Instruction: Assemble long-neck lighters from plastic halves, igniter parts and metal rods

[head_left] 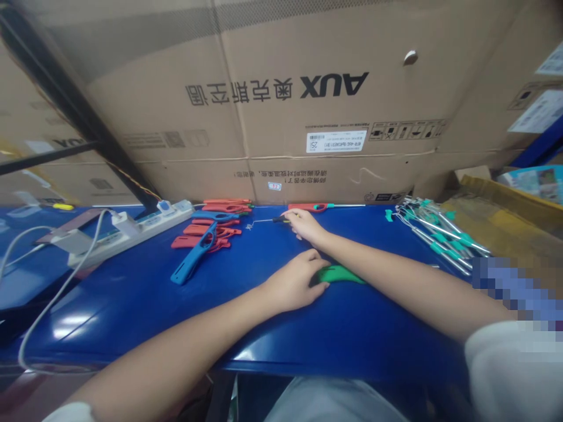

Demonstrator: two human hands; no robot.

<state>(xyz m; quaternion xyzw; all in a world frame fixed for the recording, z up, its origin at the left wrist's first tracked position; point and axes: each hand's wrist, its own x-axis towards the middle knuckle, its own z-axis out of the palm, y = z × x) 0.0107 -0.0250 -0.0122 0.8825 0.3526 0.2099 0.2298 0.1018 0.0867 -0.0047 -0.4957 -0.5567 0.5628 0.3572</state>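
Note:
My left hand (pixel 294 281) rests on the blue table (pixel 132 293), its fingers curled over one end of a green plastic handle shell (pixel 341 274) that lies flat. My right hand (pixel 303 224) reaches further back and pinches a thin metal rod with a black and yellow end (pixel 268 220); the rod points left, its tip a small wire hook. Left of it lie a pile of red handle shells (pixel 206 237) and two blue handle shells (pixel 193 261).
A white power strip (pixel 132 228) with plugs and cables crosses the table's left. Several metal rods with teal grips (pixel 440 234) lie at the right. A finished red lighter (pixel 321 206) lies by the large cardboard boxes (pixel 285 105) at the back.

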